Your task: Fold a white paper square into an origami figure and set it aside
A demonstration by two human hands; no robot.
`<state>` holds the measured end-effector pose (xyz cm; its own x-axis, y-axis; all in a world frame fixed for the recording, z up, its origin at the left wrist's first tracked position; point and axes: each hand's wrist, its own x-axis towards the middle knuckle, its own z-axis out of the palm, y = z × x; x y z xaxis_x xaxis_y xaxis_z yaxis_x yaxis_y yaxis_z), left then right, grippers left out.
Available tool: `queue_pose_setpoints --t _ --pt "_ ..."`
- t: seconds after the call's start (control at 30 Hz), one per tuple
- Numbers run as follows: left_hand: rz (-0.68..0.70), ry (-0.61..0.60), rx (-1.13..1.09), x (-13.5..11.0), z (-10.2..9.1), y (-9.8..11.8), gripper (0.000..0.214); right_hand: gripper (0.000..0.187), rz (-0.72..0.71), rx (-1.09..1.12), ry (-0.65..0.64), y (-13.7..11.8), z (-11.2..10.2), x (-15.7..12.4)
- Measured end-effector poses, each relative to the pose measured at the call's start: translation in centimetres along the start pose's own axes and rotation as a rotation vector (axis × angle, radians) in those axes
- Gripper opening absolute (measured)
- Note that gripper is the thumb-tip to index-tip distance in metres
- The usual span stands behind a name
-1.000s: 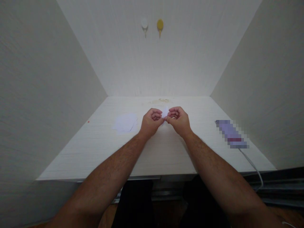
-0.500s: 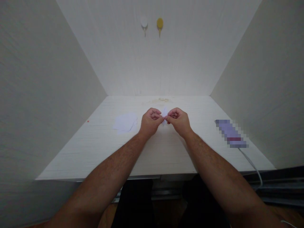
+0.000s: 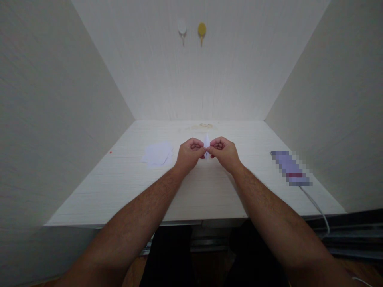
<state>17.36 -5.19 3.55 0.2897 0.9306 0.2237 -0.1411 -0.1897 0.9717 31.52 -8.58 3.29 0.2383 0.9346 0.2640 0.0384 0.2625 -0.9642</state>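
A small folded white paper (image 3: 206, 140) stands narrow and upright between my two hands, above the middle of the white desk (image 3: 203, 191). From the left, my left hand (image 3: 191, 152) pinches it between thumb and fingers. My right hand (image 3: 222, 151) grips its other side the same way, and the two thumbs meet at the near part of the paper. Much of the paper is hidden behind the fingers. To the left of my hands lies a loose stack of white paper sheets (image 3: 158, 154).
A pixelated phone-like device (image 3: 290, 168) lies at the right, its white cable (image 3: 315, 205) hanging over the front edge. Panels enclose the desk on three sides. A white hook (image 3: 182, 30) and a yellow hook (image 3: 202, 30) are on the back panel. A tiny red spot (image 3: 110, 152) is at left.
My fingers have shifted slightly along the folded paper, and it now looks narrower and more upright. Both hands stay close together in the same place. The stack has not moved.
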Motion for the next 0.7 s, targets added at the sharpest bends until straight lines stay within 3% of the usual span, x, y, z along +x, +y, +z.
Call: queue_pose_setpoints --t 0.3,0.7 --pt "-0.052 -0.040 -0.006 0.1 -0.1 0.2 0.021 0.022 -0.011 -0.061 -0.100 0.3 -0.2 -0.2" --pt "-0.014 -0.087 -0.033 0.3 -0.1 -0.4 0.019 0.018 -0.044 0.038 -0.110 1.1 -0.3 0.3"
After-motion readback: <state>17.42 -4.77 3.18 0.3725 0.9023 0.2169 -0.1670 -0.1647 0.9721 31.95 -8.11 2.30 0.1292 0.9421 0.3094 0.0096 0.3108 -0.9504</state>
